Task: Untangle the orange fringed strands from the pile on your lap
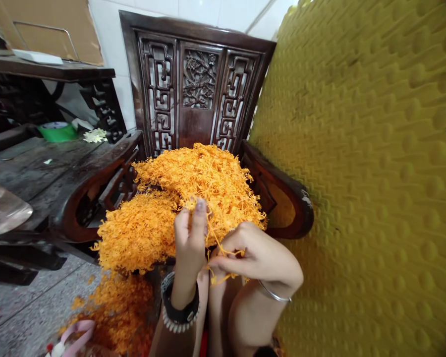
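A thin orange plastic piece with curly branching strands point(222, 249) stretches between my two hands. My left hand point(192, 230), with a dark band and beads at the wrist, is closed with the thumb up, pinching the upper end. Lower and to the right, my right hand point(250, 250), with a silver bangle, is bent inward and its fingers pinch the lower strands. Beyond my hands, a big heap of the same orange pieces point(208, 173) fills the seat of a dark carved wooden chair point(196, 121). A second orange pile point(136, 230) lies at the front left of the seat.
More orange pieces point(121, 307) are on the speckled floor at lower left. A dark wooden table point(33, 163) on the left holds a green tape roll point(57, 131) and a clear container point(3, 210). A yellow textured mat point(375, 173) stands upright along the right.
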Demonstrator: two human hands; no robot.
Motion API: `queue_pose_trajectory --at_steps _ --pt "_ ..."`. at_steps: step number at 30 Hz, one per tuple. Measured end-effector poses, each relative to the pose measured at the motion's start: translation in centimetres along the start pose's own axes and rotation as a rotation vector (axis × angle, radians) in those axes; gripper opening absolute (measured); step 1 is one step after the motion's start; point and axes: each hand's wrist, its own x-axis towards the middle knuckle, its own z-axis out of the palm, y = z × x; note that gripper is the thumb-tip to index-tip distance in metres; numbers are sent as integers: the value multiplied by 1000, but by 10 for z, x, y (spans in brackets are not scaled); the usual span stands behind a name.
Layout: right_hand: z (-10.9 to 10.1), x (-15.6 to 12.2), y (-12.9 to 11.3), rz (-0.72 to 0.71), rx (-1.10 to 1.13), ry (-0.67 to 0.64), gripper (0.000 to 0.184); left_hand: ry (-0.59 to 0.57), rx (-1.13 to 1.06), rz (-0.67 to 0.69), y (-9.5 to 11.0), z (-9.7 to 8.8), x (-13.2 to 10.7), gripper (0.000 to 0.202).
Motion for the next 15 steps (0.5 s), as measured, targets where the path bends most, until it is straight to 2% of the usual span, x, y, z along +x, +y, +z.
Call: queue_pose_trajectory --at_steps 2,4,6,10,13,15 --pt "1 4 2 30 -15 13 39 62 -41 13 0 0 2 34" --pt "1 5 5 23 -15 88 35 86 -53 35 1 -1 3 33" --pt "1 6 8 -3 -1 236 31 69 -55 49 2 -3 3 31" --pt "9 12 9 49 129 506 52 -18 -9 113 6 -1 2 26" --pt "19 20 7 125 275 696 39 -68 48 152 6 0 3 26" --pt "24 27 4 152 363 771 31 -72 73 156 4 -2 4 29"
